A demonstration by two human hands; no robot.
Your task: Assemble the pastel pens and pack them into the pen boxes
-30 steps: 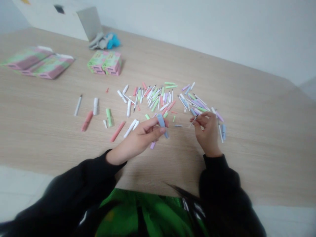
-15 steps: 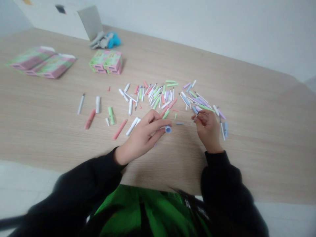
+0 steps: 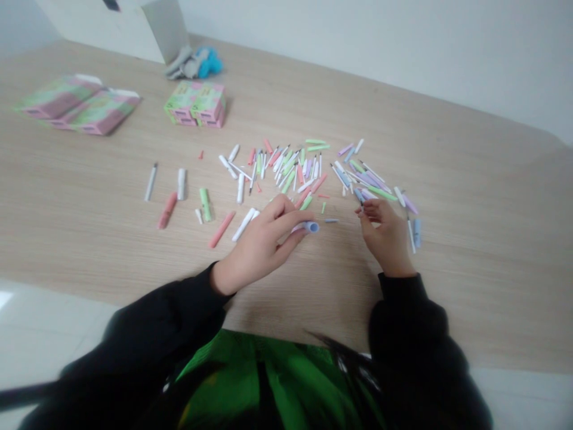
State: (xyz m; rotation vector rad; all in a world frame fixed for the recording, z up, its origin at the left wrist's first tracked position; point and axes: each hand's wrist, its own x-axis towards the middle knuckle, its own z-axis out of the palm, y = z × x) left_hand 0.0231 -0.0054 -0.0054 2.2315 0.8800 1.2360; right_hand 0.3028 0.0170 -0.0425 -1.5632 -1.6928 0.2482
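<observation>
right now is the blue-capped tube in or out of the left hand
In: the blue-capped tube pokes out between the fingers of the left hand.

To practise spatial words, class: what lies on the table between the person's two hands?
The head view shows a slim pale-blue piece lying between the left hand and right hand.

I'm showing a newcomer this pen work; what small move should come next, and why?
Probably bring the right hand across to the blue tube in the left hand: the tube's round open end seems to face it, and its fingers appear to pinch a thin pen refill.
</observation>
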